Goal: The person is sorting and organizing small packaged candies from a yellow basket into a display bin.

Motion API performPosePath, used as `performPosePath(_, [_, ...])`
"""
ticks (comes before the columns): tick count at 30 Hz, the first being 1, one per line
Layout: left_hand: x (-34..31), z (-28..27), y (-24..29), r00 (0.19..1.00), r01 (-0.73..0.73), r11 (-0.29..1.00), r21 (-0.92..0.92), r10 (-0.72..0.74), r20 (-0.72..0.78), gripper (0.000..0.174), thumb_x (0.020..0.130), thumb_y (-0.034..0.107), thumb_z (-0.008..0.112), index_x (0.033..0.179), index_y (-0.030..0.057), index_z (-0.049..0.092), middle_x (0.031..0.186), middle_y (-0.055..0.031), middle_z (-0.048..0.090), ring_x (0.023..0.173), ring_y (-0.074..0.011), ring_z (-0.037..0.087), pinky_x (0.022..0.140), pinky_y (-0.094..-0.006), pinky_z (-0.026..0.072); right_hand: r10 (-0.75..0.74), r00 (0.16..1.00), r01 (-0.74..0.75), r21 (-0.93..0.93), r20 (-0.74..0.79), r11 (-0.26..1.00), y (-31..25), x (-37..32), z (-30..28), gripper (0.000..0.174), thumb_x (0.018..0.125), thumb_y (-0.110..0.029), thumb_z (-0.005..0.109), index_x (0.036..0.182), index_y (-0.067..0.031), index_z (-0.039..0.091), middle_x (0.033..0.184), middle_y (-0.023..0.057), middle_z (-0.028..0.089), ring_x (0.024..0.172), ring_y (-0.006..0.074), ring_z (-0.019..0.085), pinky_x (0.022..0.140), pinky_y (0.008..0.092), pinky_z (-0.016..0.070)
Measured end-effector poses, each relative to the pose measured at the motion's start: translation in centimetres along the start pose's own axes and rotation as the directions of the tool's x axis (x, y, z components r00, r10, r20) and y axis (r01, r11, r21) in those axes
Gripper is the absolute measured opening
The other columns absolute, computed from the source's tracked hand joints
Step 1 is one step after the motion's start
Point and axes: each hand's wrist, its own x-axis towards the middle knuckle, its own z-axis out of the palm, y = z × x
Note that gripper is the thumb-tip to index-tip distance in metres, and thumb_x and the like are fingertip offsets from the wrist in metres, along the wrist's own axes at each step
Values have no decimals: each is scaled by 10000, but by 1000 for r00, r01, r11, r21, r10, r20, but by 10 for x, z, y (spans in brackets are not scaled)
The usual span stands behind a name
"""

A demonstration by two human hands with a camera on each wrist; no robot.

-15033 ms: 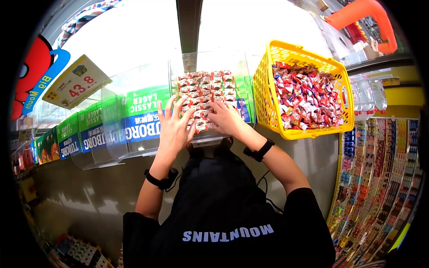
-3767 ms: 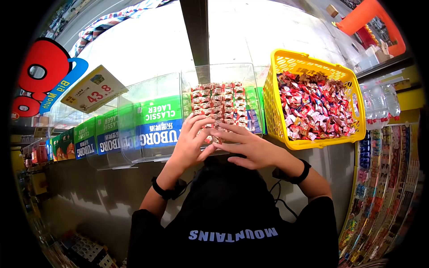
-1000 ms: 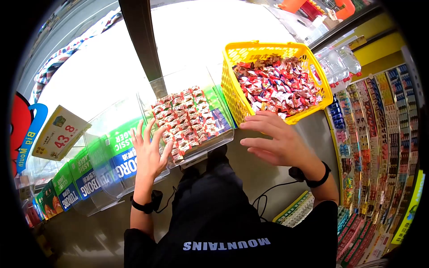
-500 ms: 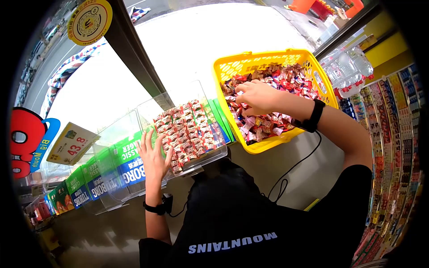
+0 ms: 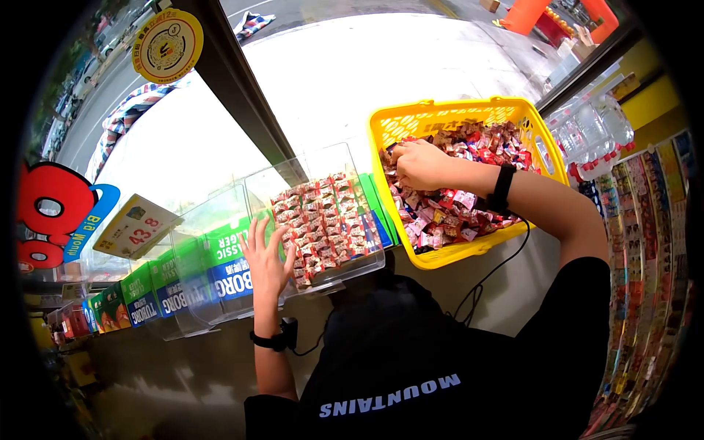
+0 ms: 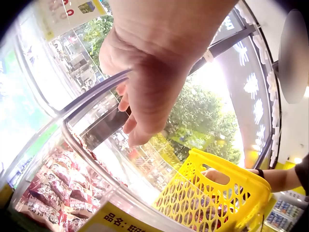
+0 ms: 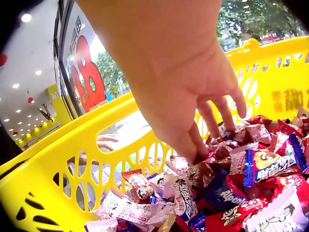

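Note:
In the head view my right hand [image 5: 422, 165] is inside a yellow plastic basket [image 5: 433, 258] heaped with wrapped candies [image 5: 455, 213]. The right wrist view shows the right hand [image 7: 188, 92] reaching down, thumb and index finger together at a red-wrapped candy [image 7: 207, 155], the other fingers dipping among the pile. I cannot tell whether they grip it. My left hand [image 5: 265, 257], fingers spread, is at the left wall of a clear plastic bin [image 5: 370, 265], where red and white wrapped candies [image 5: 323, 227] lie in neat rows. In the left wrist view the left hand [image 6: 154, 92] overlaps the bin's rim.
Left of the bin stand more clear bins [image 5: 194, 308] and green and blue beer cartons [image 5: 227, 257]. A price sign [image 5: 139, 226] rises there. Behind is a window with a dark post [image 5: 242, 95]. Water bottles [image 5: 590, 136] and a packed shelf [image 5: 645, 279] are at the right.
My right hand has moved from above the basket's near left corner into its candies. The left hand stays by the bin's left wall. Earlier, both hands were over the rows in the bin.

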Motion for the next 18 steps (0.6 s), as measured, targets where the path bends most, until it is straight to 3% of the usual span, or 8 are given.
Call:
performPosePath(4, [-1,1,0,1000,-6,1000,-5,6,2,375,902,281,807,1252,177,723,1565,-132,516,1569,-398,334,1297,-667,157,67,998,-61,204,-23,977,3,-16,-38,189,900,-228,767,867,-46,807,1226,139,712,1143,343,681,995,465,541])
performPosePath(7, [0,-1,0,1000,-17,1000,-3,17,4,374,899,276,809,1249,177,725,1562,-130,519,1569,-398,334,1295,-672,153,77,981,-21,297,-179,955,-9,-46,-74,144,937,-180,771,943,-36,767,1372,171,642,1262,362,626,1071,462,508])
performPosePath(9, [1,-2,-1,1000,-28,1000,3,28,5,371,901,276,808,1249,179,725,1559,-127,521,1567,-397,337,1294,-677,144,89,902,78,362,-423,929,-32,-73,-89,93,923,-126,793,949,-43,762,1455,171,587,1345,381,577,1112,464,490])
performPosePath(10, [0,-1,-2,999,-33,999,9,33,6,368,903,278,808,1249,182,726,1558,-126,522,1566,-396,340,1294,-678,136,59,827,114,269,-559,957,-48,-80,-94,121,901,-110,792,869,-22,715,1419,186,592,1297,404,595,1103,481,497])
performPosePath(12, [-3,-2,-1,999,-49,999,11,49,11,361,910,282,806,1249,185,726,1557,-124,523,1562,-392,348,1295,-681,120,14,773,196,259,-635,946,-82,-92,-91,119,893,-99,788,908,-32,692,1432,182,577,1371,413,545,1143,503,470])
performPosePath(15, [-3,-13,11,996,-93,995,-28,94,11,340,929,300,800,1245,192,734,1556,-111,529,1552,-375,374,1297,-681,84,-19,771,277,309,-636,910,-141,-102,-81,152,857,-74,764,949,-30,651,1457,190,566,1421,420,504,1153,563,448])
performPosePath(18, [-3,-35,35,975,-211,957,-201,220,22,330,914,277,809,1224,184,749,1520,-105,569,1507,-370,436,1294,-667,144,-115,791,334,267,-601,904,-183,-92,-25,120,912,-114,698,897,-3,656,1439,182,583,1428,404,502,1177,563,428])
